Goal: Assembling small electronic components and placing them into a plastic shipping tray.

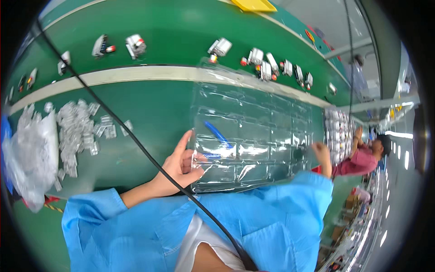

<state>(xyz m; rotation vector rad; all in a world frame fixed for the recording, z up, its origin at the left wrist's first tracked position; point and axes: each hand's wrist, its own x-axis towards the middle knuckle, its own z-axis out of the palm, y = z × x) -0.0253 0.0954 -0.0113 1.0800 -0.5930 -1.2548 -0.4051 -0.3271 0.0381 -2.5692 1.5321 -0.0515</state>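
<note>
A clear plastic blister tray (253, 122) with rows of compartments is held in front of me, its far edge reaching over the pale rail. My left hand (181, 163) grips its left edge, thumb toward the near corner. At the opposite edge, my right hand (322, 155) has its fingers closed on the tray's rim. Through the plastic shows a blue-handled hand tool (218, 134); its working end I cannot make out. Left of my left hand, a pile of small clear plastic pieces (77, 127) lies on the green table (154, 109).
A clear plastic bag (38, 154) sits at the far left. Beyond the rail (149, 74), several small white-and-black devices (222, 46) lie on a green belt (176, 27). Filled trays (336, 131) stand at right, near a co-worker (362, 158). A black cable (131, 131) crosses the view.
</note>
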